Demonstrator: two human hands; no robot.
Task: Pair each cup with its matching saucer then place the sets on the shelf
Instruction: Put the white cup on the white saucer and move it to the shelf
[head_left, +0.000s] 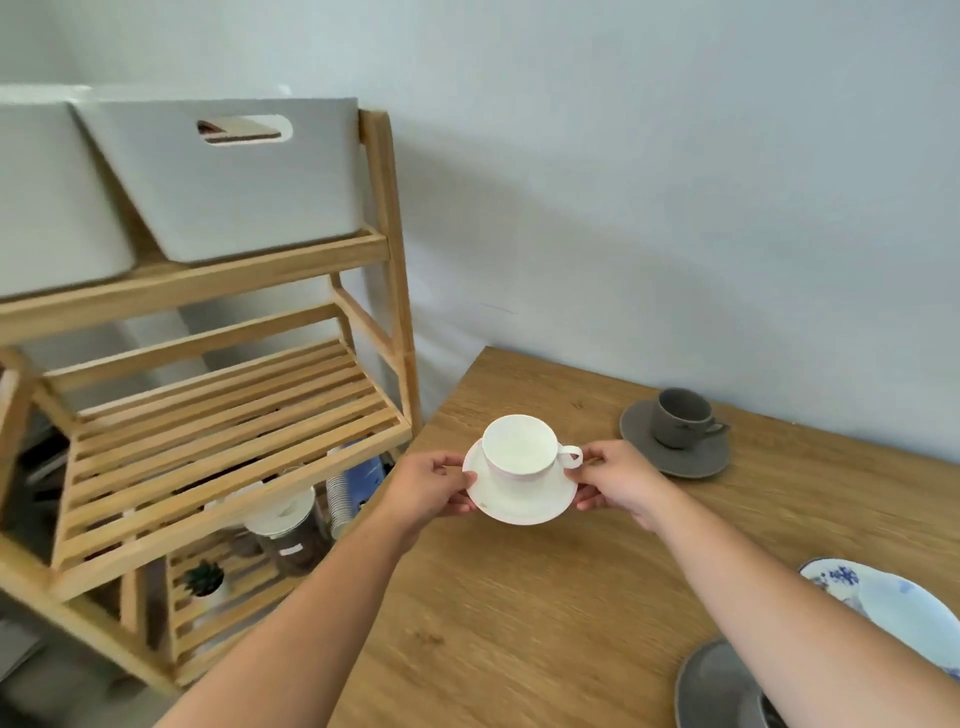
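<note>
White cup (519, 446) sits on its white saucer (521, 496), both carried level above the table (519, 623) edge. Left hand (427, 488) and right hand (618, 480) pinch opposite saucer rims. Wooden shelf (228, 415) lies to the left, nearer the left hand.

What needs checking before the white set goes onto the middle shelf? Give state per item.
1. Cup seated on saucer: white cup sits upright on white saucer. Ok.
2. Two-handed grip: left hand and right hand pinch opposite saucer rims. Ok.
3. Pairing matches: both white. Ok.
4. Middle slatted shelf free of things: ok.
5. Clearance under the top rail: cannot tell.
6. Saucer lifted off the table: cannot tell.
</note>
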